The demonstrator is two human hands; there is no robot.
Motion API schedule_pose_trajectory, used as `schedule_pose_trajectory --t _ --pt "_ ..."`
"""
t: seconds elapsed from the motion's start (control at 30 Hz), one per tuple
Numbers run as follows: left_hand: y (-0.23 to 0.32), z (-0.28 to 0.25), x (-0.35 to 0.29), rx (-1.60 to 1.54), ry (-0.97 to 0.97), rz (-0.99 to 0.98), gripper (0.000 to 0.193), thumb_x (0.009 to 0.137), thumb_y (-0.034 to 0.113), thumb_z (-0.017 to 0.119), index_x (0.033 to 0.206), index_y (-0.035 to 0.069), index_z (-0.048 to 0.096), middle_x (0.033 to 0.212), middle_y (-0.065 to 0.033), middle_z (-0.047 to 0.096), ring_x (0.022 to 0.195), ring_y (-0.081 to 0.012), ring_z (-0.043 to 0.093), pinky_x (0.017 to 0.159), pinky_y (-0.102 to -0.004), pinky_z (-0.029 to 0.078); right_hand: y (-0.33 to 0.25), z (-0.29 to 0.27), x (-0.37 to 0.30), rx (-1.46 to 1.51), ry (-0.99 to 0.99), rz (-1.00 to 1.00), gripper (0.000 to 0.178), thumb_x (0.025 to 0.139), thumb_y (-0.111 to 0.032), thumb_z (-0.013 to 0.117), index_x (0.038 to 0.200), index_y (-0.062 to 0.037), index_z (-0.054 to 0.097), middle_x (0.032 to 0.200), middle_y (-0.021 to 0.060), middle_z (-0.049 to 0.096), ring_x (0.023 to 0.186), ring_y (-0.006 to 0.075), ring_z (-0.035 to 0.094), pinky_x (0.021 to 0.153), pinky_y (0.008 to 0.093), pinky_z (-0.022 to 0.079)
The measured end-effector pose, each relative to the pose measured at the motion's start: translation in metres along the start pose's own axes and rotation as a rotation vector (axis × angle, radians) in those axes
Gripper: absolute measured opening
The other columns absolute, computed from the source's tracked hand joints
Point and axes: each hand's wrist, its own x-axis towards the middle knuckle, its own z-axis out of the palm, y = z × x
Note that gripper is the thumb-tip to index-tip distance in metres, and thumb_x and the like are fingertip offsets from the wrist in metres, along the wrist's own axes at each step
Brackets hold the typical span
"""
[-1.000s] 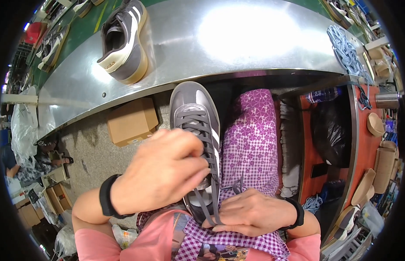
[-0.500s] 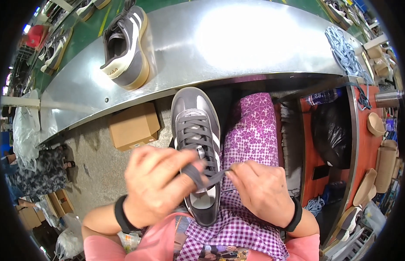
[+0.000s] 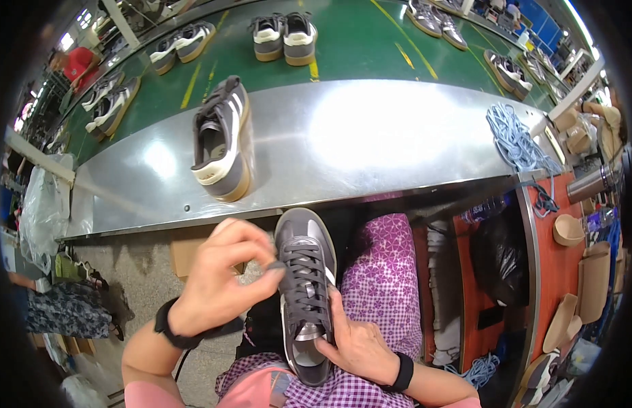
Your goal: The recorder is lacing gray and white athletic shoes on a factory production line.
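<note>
A grey sneaker point(image 3: 306, 253) with white side stripes and dark grey laces lies across my lap, toe pointing away from me. My left hand point(image 3: 224, 275) is closed in a pinch beside the shoe's left edge, with a dark shoelace point(image 3: 279, 266) between thumb and forefinger. Against the sneaker's right side rests my right hand point(image 3: 363, 345), its thumb at the collar and its forefinger along the outer wall, gripping the shoe. A second, matching sneaker point(image 3: 221, 146) stands on the metal ledge point(image 3: 282, 149) beyond, its heel toward me.
Pairs of sneakers point(image 3: 283, 39) sit on a green conveyor point(image 3: 350, 44). A bundle of light-blue laces point(image 3: 516, 139) lies on the ledge's right end. To the right, a red-brown shelf point(image 3: 557, 265) holds tan moulded pieces and a black bag point(image 3: 503, 255). A person in red stands far left.
My right hand has let go of the lace and moved down onto the shoe's side. My left hand has shifted left, off the laces' middle. The view has tilted up, showing more conveyor.
</note>
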Motion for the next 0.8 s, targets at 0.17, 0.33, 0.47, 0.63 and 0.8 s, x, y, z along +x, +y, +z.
schedule_pose_trajectory --t 0.17,0.33,0.47,0.63,0.8 --pt "0.005 0.017 0.018 -0.067 -0.079 0.195 0.015 0.069 0.006 0.075 0.080 0.004 0.063 0.093 -0.0080 0.062 0.091 -0.0257 0.057 0.084 -0.0368 0.044 0.004 0.008 -0.008 0.036 0.133 -0.039 0.082 0.078 -0.010 0.058 0.139 0.0206 0.013 0.064 0.0206 0.061 0.048 0.0339 0.060 0.049 0.0416 0.051" --pt "-0.021 -0.008 0.054 0.391 0.190 0.349 0.034 0.076 0.024 0.075 0.099 0.003 0.060 0.105 -0.0151 0.057 0.099 -0.0335 0.054 0.086 -0.0412 0.044 0.005 -0.035 0.010 0.049 0.246 0.121 0.073 0.079 -0.007 0.053 0.144 0.0090 0.023 0.068 0.0226 0.060 0.052 0.0367 0.061 0.052 0.0426 0.049" --pt "-0.057 -0.040 0.050 0.726 0.274 0.270 0.049 0.078 0.031 0.073 0.115 0.003 0.057 0.108 -0.0177 0.057 0.101 -0.0353 0.053 0.088 -0.0433 0.044 0.015 -0.061 0.062 -0.001 0.392 -0.004 0.069 0.082 -0.007 0.053 0.141 0.0119 0.024 0.063 0.0222 0.057 0.051 0.0372 0.058 0.052 0.0447 0.046" --pt "-0.037 -0.060 0.035 0.495 -0.103 -0.030 0.078 0.068 0.044 0.080 0.131 0.008 0.052 0.076 -0.0161 0.061 0.077 -0.0334 0.062 0.073 -0.0402 0.048 0.019 -0.071 0.141 -0.183 0.505 -0.098 0.061 0.086 -0.012 0.053 0.136 0.0144 0.029 0.064 0.0233 0.059 0.054 0.0380 0.059 0.053 0.0464 0.047" --pt "-0.028 -0.037 0.024 0.641 -0.210 0.022 0.077 0.062 0.055 0.080 0.126 0.019 0.057 0.074 -0.0108 0.056 0.064 -0.0275 0.060 0.057 -0.0387 0.046 0.009 -0.056 0.182 0.079 0.252 -0.109 0.055 0.096 -0.026 0.051 0.137 0.0059 0.034 0.081 0.0266 0.063 0.073 0.0449 0.062 0.067 0.0506 0.049"
